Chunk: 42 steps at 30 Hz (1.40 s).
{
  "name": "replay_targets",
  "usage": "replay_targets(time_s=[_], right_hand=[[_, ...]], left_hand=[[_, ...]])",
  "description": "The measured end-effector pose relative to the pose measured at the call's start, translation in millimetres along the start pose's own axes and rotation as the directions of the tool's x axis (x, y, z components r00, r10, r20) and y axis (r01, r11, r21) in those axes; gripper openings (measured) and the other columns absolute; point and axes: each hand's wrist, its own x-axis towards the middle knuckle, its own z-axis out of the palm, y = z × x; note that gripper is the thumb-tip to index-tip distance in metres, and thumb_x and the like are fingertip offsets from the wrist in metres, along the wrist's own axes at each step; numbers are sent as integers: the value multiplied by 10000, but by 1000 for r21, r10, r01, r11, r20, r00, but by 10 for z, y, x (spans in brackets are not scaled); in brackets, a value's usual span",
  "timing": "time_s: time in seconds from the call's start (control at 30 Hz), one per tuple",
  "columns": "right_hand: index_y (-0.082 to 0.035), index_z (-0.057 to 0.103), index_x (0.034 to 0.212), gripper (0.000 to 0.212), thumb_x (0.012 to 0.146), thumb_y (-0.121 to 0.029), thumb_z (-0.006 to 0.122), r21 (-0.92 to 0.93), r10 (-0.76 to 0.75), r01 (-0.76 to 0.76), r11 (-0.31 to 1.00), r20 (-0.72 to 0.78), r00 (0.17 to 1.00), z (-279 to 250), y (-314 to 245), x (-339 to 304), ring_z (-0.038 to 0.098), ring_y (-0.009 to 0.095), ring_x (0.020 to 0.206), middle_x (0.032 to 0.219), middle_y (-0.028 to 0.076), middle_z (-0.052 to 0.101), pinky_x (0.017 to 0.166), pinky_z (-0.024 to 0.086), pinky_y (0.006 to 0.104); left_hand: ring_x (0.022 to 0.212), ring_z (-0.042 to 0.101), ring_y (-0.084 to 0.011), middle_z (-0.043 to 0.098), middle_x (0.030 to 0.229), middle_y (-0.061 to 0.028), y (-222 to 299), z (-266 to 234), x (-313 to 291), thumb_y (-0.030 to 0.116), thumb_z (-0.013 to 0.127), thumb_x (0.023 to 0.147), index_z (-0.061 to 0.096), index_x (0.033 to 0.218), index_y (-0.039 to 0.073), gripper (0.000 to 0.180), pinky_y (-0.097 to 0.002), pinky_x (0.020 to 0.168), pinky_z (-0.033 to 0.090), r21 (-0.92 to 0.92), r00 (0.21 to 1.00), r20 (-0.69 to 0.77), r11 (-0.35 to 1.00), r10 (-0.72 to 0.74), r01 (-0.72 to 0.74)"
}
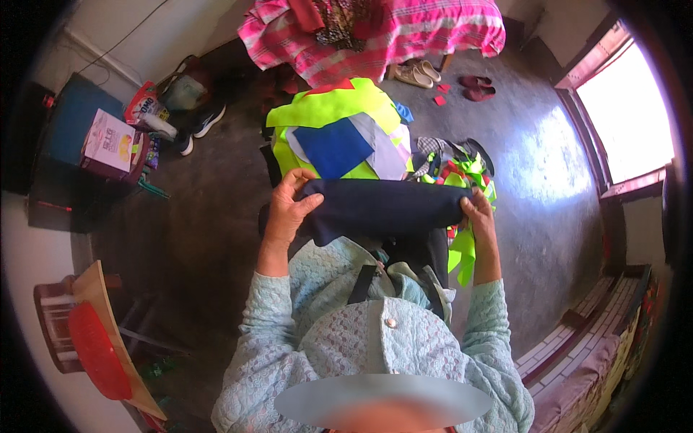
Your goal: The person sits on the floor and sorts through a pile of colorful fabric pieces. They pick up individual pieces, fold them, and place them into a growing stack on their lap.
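Note:
A dark navy piece of cloth is stretched sideways between my two hands, above my lap. My left hand pinches its left end between thumb and fingers. At the opposite end my right hand grips the cloth's upper corner. Just beyond the cloth lies a pile of fabric pieces, with a blue piece on top, a pale grey piece beside it and neon yellow fabric around them. Close to my right hand is a heap of mixed scraps in neon yellow, red and checks.
A bed with a pink plaid cover stands at the back, with beige shoes and dark red shoes near it. At left are a dark cabinet and a white-and-pink box. A red stool seat leans at lower left.

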Motion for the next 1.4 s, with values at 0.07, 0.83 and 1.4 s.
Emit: replay_targets(time_s=[0.07, 0.83, 1.4], right_hand=[[-76, 567, 1000, 178, 864, -151, 654, -19, -45, 45, 999, -3, 999, 132, -128, 276, 507, 33, 573, 785, -37, 585, 464, 385, 179], [-142, 536, 923, 121, 934, -261, 560, 528, 144, -112, 842, -20, 989, -225, 416, 426, 399, 56, 516, 740, -30, 535, 458, 350, 223], [-80, 545, 981, 176, 920, -237, 592, 542, 134, 15, 840, -234, 963, 755, 423, -122, 526, 110, 621, 800, 54, 614, 564, 451, 229]], left_hand=[[911, 540, -86, 589, 983, -5, 119, -139, 92, 31, 706, 724, 548, 1044, 64, 359, -226, 848, 432, 41, 999, -27, 999, 29, -27], [953, 610, -188, 621, 1045, -107, -530, 846, 95, 222, 680, 834, 591, 1028, 13, 299, -305, 814, 477, 214, 991, 108, 972, 76, -98], [852, 615, -86, 620, 1041, -26, -996, 1465, -375, 244, 648, 883, 539, 1176, 29, 379, -227, 756, 504, -269, 802, 449, 797, -393, 541]])
